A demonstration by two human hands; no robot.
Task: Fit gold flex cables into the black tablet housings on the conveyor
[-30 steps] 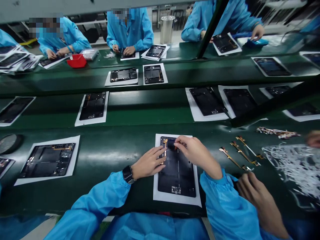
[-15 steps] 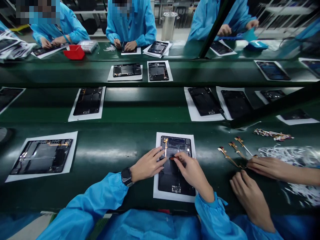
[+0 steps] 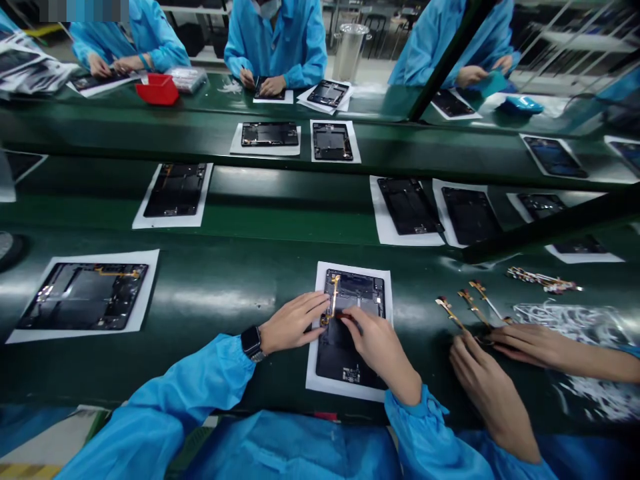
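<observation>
A black open tablet frame [image 3: 353, 313] lies on a white sheet [image 3: 320, 383] on the green belt in front of me. A gold flex cable [image 3: 333, 297] runs down its upper left part. My left hand [image 3: 293, 323], with a black watch on the wrist, rests flat on the frame's left edge, fingertips at the cable's lower end. My right hand [image 3: 377, 343] lies on the frame's middle, fingertips pressing next to the cable's lower end. Neither hand lifts anything.
A co-worker's two hands [image 3: 505, 363] reach among loose gold flex cables [image 3: 467, 307] to my right, beside white plastic scraps [image 3: 585, 330]. Another frame on paper [image 3: 83, 297] lies at left. More frames sit on the belts beyond, with several people in blue coats working at the far side.
My right hand came down from the frame's top to its middle and now presses by the cable's lower end. The co-worker's second hand reached in among the loose cables.
</observation>
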